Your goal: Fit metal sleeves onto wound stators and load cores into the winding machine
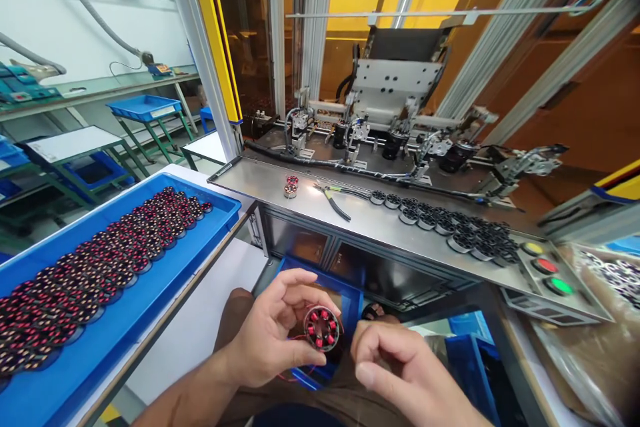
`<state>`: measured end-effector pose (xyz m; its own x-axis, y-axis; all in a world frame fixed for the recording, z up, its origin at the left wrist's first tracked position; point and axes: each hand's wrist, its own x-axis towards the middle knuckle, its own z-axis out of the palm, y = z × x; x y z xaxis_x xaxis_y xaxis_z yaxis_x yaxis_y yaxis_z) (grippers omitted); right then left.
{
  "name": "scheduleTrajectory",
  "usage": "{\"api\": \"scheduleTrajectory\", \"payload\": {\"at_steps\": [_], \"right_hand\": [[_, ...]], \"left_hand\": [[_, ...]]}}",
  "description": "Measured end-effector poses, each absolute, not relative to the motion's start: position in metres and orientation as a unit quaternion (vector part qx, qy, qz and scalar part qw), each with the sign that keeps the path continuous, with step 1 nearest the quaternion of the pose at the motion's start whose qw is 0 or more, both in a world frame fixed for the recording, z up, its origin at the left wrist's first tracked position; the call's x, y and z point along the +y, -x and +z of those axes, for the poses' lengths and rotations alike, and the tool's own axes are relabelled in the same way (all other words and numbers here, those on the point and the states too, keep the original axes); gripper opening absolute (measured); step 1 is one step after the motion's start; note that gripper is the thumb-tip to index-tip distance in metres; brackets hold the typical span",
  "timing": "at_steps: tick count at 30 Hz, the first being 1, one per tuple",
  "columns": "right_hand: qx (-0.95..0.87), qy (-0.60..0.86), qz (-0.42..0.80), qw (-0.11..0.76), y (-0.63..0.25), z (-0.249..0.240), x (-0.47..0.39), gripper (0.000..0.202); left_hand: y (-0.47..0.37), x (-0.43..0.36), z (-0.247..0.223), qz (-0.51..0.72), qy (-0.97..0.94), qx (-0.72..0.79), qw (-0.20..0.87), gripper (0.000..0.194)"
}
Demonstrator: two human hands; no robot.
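My left hand (pixel 280 327) grips a round motor stator (pixel 321 329) by its rim between thumb and fingers, over my lap. Red wire coils ring its face, and thin red wires trail below it. Just to the right, my right hand (pixel 395 360) is closed with its fingers curled, apart from the stator. What it may hold is hidden. Two more wound stators (pixel 291 188) sit on the metal ledge ahead, with green-and-black cutting pliers (pixel 334 201) lying to their right.
A blue tray (pixel 200 243) of wound stators stands at left. Several black unwound cores (pixel 435 220) line the ledge's right half, near a button box (pixel 557 285). Behind is a winding machine (pixel 395 140). Blue bins (pixel 473 360) sit below, and a plastic bag of parts (pixel 595 327) lies right.
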<state>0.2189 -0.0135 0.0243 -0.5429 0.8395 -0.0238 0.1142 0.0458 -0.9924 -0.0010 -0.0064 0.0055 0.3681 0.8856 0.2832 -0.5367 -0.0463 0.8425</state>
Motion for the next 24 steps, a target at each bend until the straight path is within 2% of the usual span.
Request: {"api": "scheduleTrajectory", "payload": {"at_steps": [5, 12, 19, 24], "right_hand": [[-0.64, 0.378, 0.548, 0.384, -0.211, 0.039, -0.013, 0.046], [-0.564, 0.38, 0.573, 0.458, -0.195, 0.019, -0.024, 0.03], [-0.541, 0.379, 0.568, 0.491, -0.195, 0.001, -0.031, 0.026], [-0.557, 0.337, 0.566, 0.507, -0.194, 0.009, -0.025, 0.021]], "left_hand": [[-0.001, -0.011, 0.005, 0.497, -0.513, 0.192, 0.673, 0.063], [0.004, -0.014, 0.005, 0.482, -0.478, 0.194, 0.708, 0.041], [-0.001, -0.009, 0.003, 0.484, -0.451, 0.164, 0.731, 0.04], [-0.004, -0.009, 0.005, 0.478, -0.457, 0.171, 0.731, 0.041]]}}
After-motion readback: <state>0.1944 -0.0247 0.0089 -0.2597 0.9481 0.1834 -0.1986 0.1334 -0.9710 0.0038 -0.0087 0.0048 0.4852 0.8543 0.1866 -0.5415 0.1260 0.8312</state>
